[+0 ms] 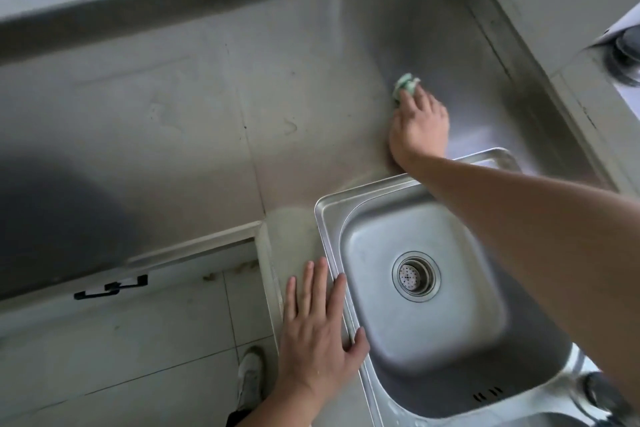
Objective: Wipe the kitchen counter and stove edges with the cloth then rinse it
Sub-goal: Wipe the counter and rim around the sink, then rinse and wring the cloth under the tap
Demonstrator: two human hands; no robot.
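The right hand [419, 125] reaches far across the bench [173, 114], its fingers curled down on a bunched green cloth [406, 85] that pokes out past the fingertips at about 11 o'clock and is pressed to the steel. The left hand [318, 333] lies flat with straight fingers on the near bench edge, holding nothing, its thumb touching the sink [325, 218] rim. The wide bare stretch of bench runs from the cloth toward 9 o'clock, so a sweep that way looks unobstructed. The raised side wall is near at 2 o'clock, with a round metal fitting [627, 59], possibly stove hardware, beyond it. For rinsing, the sink lies at 6 o'clock from the cloth, under the right forearm, drain [415, 276] in its middle.
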